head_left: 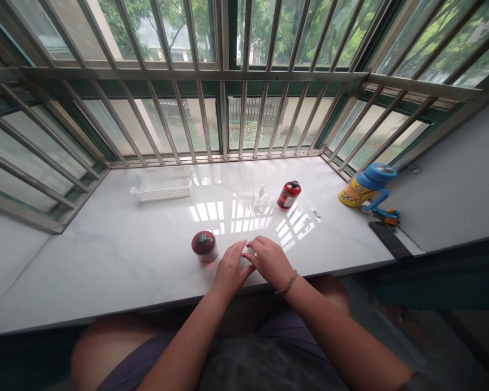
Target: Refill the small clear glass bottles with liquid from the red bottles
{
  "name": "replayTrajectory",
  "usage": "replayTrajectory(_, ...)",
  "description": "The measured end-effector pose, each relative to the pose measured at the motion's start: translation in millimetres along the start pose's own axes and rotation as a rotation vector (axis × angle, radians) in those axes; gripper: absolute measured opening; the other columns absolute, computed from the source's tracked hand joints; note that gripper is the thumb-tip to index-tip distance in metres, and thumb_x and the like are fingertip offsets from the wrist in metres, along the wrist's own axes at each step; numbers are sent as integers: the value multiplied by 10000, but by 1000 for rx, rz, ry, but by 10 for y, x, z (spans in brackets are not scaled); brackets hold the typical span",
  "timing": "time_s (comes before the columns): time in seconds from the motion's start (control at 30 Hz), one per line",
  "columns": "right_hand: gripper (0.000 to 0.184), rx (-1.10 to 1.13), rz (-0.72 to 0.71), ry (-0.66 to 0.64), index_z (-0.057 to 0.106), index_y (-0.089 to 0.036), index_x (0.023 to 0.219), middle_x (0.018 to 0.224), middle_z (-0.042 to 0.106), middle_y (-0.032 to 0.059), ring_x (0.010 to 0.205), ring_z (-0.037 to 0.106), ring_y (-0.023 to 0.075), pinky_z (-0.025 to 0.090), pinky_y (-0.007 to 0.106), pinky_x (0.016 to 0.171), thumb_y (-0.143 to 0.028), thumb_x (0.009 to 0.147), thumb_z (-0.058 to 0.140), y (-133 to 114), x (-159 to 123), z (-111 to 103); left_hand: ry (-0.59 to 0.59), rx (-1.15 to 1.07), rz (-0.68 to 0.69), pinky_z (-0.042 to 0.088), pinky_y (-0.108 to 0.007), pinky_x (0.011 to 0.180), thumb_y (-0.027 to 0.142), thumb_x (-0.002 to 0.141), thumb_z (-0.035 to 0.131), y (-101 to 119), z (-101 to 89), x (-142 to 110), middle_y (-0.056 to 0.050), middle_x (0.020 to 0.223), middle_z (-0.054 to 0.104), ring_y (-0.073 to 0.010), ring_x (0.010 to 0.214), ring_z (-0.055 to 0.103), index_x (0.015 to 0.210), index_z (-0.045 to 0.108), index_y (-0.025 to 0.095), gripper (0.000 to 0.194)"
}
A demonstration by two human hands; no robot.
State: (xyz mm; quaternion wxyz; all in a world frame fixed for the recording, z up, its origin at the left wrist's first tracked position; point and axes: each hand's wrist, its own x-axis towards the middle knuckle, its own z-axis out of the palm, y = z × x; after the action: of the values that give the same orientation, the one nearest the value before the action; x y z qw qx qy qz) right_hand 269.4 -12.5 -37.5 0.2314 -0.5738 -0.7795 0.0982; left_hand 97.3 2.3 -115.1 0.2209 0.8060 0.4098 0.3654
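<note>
My left hand (231,270) and my right hand (271,263) meet near the front edge of the marble-patterned counter. Their fingers curl around a small clear object (249,251), mostly hidden, so its kind does not show. The right fingers bend over its top while the left ones close on its side. Just left of my left hand stands a dark-capped bottle of red liquid (205,247). Farther back, a similar red bottle (289,195) with a pale label stands beside a small clear glass bottle (261,199).
A white perforated basket (163,191) sits at the back left. On the right are a blue-and-yellow tumbler (362,187), a blue-and-orange item (387,216) and a black phone (390,240). A small whitish piece (317,213) lies nearby. Metal bars (204,74) line the window.
</note>
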Motion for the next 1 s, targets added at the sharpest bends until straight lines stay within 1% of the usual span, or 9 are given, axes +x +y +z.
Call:
replayTrajectory(0.17, 125, -16, -40, -33, 727, -221, 1069, 1007, 734, 95, 947, 712, 269, 588, 410, 863, -316, 987, 723, 59, 49, -40, 5, 12, 13, 525, -537, 1157, 352, 966, 723, -14, 23, -18, -163, 1458, 622, -325, 1357, 613, 1530, 464, 223, 634)
replayTrajectory(0.27, 147, -76, -36, -85, 711, -217, 1031, 981, 735, 85, 915, 710, 250, 569, 371, 834, -359, 993, 715, 20, 68, -87, 4, -19, 2, 516, -535, 1163, 350, 964, 726, -20, 28, -22, -151, 1461, 615, -319, 1364, 605, 1522, 467, 236, 626)
replayTrajectory(0.33, 226, -178, 32, -103, 690, -190, 1028, 963, 734, 95, 906, 706, 254, 551, 361, 814, -415, 1005, 690, -58, 74, -107, 8, -38, -14, 513, -535, 1165, 335, 951, 738, -29, 35, -23, -143, 1461, 614, -315, 1363, 606, 1515, 469, 243, 632)
replayTrajectory(0.43, 426, -366, 214, -132, 682, -134, 1051, 906, 740, 130, 884, 710, 289, 520, 370, 774, -554, 1018, 616, -185, 93, -101, 22, -56, -40, 511, -537, 1165, 282, 925, 751, -47, 43, -27, -138, 1453, 621, -312, 1355, 612, 1508, 473, 242, 647)
replayTrajectory(0.5, 503, -425, 242, -194, 708, -129, 1005, 883, 751, 152, 872, 718, 304, 500, 375, 755, -599, 1042, 531, -218, 127, -88, 31, -73, -63, 514, -531, 1163, 270, 906, 765, -53, 38, -31, -134, 1447, 629, -311, 1350, 617, 1500, 480, 241, 660)
replayTrajectory(0.6, 518, -417, 126, -276, 751, -150, 919, 882, 771, 148, 876, 724, 291, 477, 370, 770, -561, 1071, 476, -154, 194, -86, 38, -115, -111, 539, -507, 1138, 316, 878, 810, -42, 12, -35, -120, 1436, 645, -308, 1330, 636, 1481, 502, 254, 680)
replayTrajectory(0.73, 475, -382, -13, -332, 781, -160, 924, 872, 784, 118, 865, 720, 264, 457, 357, 794, -525, 1062, 511, 5, 250, -124, 30, -141, -145, 554, -496, 1112, 389, 845, 859, -8, -17, -37, -101, 1399, 671, -309, 1298, 658, 1432, 547, 275, 674)
replayTrajectory(0.83, 470, -372, -82, -355, 786, -151, 936, 881, 786, 119, 879, 715, 266, 448, 357, 796, -522, 1057, 524, 72, 264, -149, 26, -149, -140, 550, -497, 1110, 404, 845, 867, 5, -16, -40, -96, 1380, 679, -306, 1290, 658, 1408, 561, 277, 653)
replayTrajectory(1.0, 472, -371, -154, -392, 791, -140, 926, 862, 787, 127, 867, 711, 273, 442, 365, 790, -517, 1054, 536, 101, 309, -166, 21, -148, -131, 548, -495, 1109, 422, 859, 859, -7, 0, -55, -97, 1382, 674, -305, 1292, 654, 1417, 550, 280, 654)
